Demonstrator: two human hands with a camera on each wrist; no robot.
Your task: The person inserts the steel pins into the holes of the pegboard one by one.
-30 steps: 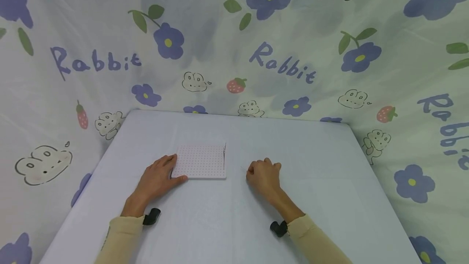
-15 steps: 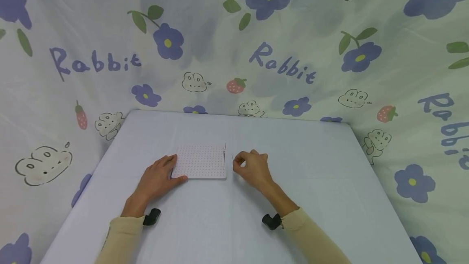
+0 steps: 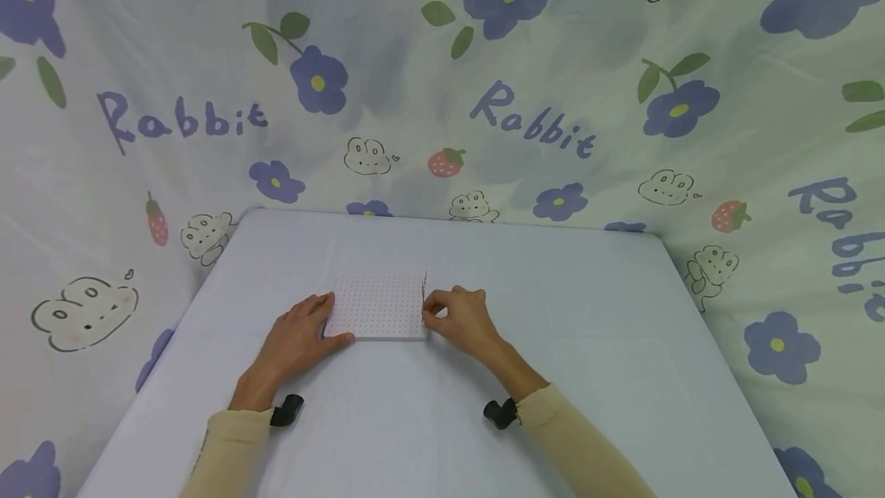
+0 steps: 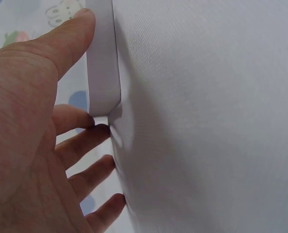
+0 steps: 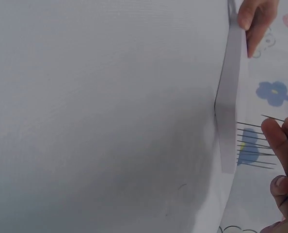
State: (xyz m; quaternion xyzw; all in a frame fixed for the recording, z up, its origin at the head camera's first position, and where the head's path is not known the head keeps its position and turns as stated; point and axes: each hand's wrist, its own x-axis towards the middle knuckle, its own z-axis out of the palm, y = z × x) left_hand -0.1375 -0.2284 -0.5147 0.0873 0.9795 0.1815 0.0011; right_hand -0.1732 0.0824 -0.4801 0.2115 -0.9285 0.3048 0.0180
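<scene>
A white board (image 3: 376,307) with a grid of small dots or holes lies flat on the table. A row of thin dark needles (image 5: 249,137) stands up from it along its right edge. My left hand (image 3: 293,335) rests at its near left corner, with extended fingers along the left side and the thumb at the front edge. My right hand (image 3: 462,321) is at the right edge, thumb and index finger together. In the right wrist view a needle (image 5: 271,117) sticks out past the right hand's fingertips, above the row; its other end is hidden.
White cloth covers the table (image 3: 588,329). A curtain (image 3: 387,98) printed with flowers and rabbits hangs behind and at both sides. In the right wrist view, a small dark curved mark (image 5: 182,185) shows on the white surface.
My right hand has moved left with a needle in its fingertips, from beside the board to its right edge. The left hand and the board have stayed put.
</scene>
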